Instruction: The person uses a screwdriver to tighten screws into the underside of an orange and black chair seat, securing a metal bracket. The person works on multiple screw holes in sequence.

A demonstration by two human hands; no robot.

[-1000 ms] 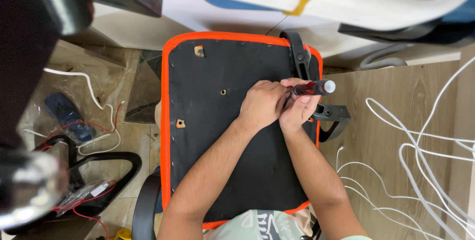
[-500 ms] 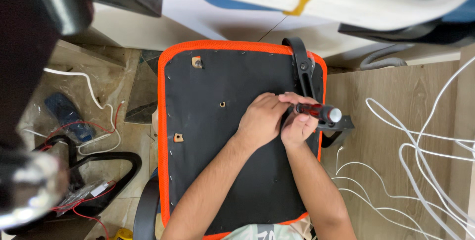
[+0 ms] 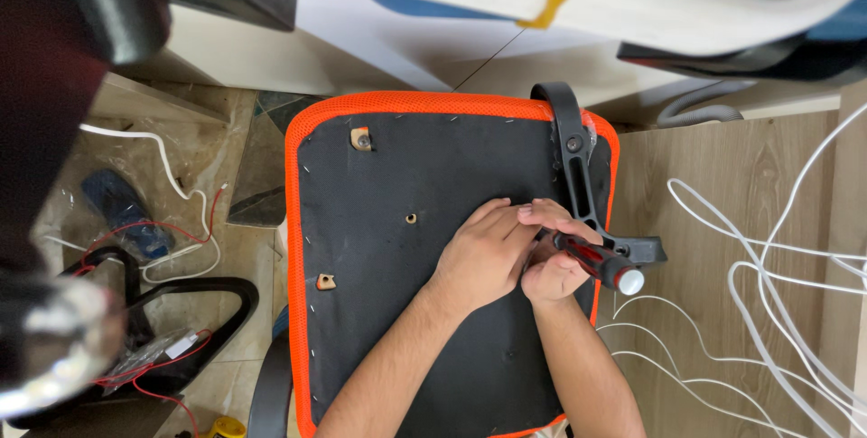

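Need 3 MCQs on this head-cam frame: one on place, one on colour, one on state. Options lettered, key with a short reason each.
1. Where on the seat underside does the black armrest bracket sit?
A. along the image-left edge
B. along the image-right edge
C. across the middle

2. What colour is the trim around the black seat panel?
A. orange
B. blue
C. white

3. What is the right hand doing?
A. lying open and flat on the floor
B. pulling a white cable
C. gripping a screwdriver with a red and black handle

Key:
1 B, the bracket runs down the image-right side, from near the top rim to the hands.
2 A, an orange band borders the panel.
3 C, its fingers are closed round the handle, with the left hand pressed beside it on the panel.
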